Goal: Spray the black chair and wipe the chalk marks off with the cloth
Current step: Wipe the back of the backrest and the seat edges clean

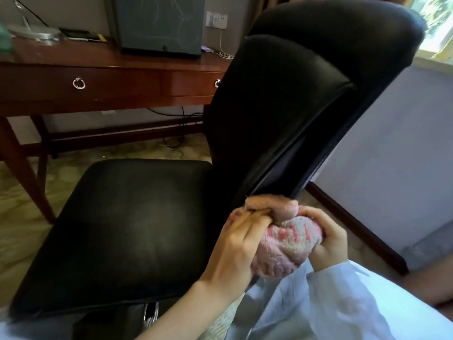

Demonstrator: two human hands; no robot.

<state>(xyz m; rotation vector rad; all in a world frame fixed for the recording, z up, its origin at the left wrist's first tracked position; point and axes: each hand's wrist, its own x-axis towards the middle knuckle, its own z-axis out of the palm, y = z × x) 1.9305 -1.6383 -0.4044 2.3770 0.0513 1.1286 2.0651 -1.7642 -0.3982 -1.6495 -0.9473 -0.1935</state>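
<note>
The black leather chair (137, 217) fills the middle of the view, its seat to the left and its tall backrest (289, 106) rising to the right. A faint pale smear shows on the seat. A bunched pink and white fluffy cloth (286, 244) is held in front of the backrest's lower edge. My left hand (240, 241) grips the cloth from the left, fingers curled into its folds. My right hand (328, 239) grips it from the right. No spray bottle is in view.
A dark wooden desk (103, 77) with ring-pull drawers stands behind the chair, carrying a dark box (159, 23) and small items. Cables lie on the patterned carpet (22, 217) under it. A pale wall (392, 155) and window are at the right.
</note>
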